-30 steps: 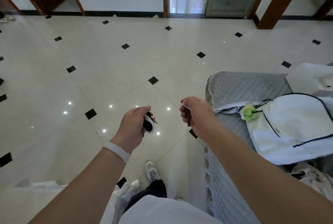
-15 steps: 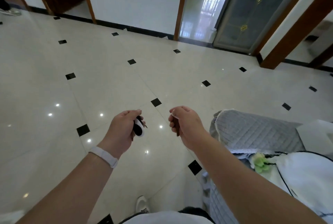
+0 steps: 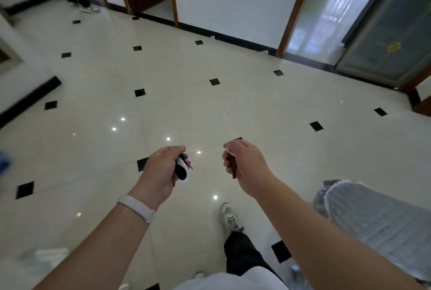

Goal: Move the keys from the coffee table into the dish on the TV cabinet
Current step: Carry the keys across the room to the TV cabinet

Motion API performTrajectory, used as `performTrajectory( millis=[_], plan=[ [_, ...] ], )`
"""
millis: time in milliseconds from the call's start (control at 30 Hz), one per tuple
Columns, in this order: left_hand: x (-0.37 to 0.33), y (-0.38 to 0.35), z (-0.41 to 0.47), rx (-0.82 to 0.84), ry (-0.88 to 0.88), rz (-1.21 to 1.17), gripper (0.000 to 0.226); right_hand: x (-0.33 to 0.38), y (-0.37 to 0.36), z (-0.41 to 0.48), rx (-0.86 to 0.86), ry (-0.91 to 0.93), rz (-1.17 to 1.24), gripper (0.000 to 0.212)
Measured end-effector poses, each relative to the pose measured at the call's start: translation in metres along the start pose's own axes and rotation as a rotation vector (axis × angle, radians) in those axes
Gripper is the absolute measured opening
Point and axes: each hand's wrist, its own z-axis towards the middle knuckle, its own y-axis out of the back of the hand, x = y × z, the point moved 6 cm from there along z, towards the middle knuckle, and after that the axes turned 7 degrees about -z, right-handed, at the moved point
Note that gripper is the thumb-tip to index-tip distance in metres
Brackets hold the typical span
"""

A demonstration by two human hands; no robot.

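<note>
Both fists closed: my left hand [image 3: 161, 170] wraps the keys [image 3: 182, 169], glossy black-and-white fob w/ metal tip poking out; right hand [image 3: 247, 166] curls round a thin dark brown strip [image 3: 232, 168].
Held chest-high, apart, over polished cream floor tiles [image 3: 191, 107] w/ small black diamond insets; grey quilted cover [image 3: 373, 217] at right; wood door frames beyond.

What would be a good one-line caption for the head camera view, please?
Walking across a tiled floor, left hand gripping a black-and-white key fob, right hand closed on a dark object.
</note>
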Motion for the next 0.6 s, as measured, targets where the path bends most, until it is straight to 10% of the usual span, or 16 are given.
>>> performTrajectory(
  millis=[600],
  plan=[
    [-0.094, -0.043, 0.113, -0.384, -0.154, -0.085, 0.008, 0.104, -0.078, 0.206, 0.39, -0.049, -0.158, 0.01]
  ],
)
